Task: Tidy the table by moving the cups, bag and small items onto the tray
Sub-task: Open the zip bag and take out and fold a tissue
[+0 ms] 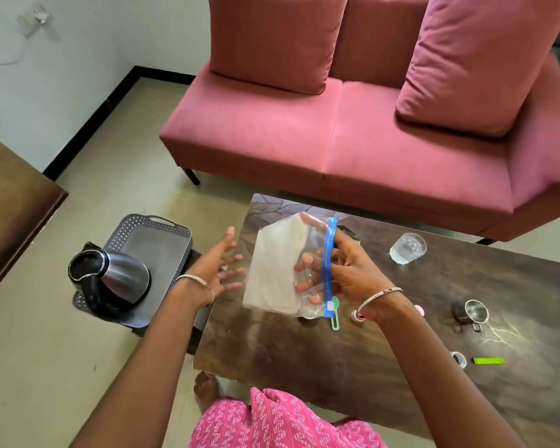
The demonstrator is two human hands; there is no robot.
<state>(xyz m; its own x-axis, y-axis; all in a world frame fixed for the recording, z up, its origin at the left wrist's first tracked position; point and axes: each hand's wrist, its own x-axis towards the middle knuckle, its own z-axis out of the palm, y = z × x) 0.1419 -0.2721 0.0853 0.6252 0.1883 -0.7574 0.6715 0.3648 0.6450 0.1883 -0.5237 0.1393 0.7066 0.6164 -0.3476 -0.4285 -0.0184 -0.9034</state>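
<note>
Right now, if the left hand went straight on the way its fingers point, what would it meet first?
Probably the plastic bag held up by the right hand. The left hand is open, its fingers pointing right toward the bag's near edge. Depth is unclear, so it might pass just beside it.

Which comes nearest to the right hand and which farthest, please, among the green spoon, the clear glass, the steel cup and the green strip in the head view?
From the right hand:
1. Green spoon, just below the hand, by the bag's blue zip.
2. Clear glass, beyond, toward the sofa.
3. Steel cup, farther right.
4. Green strip, near the right front edge.
</note>
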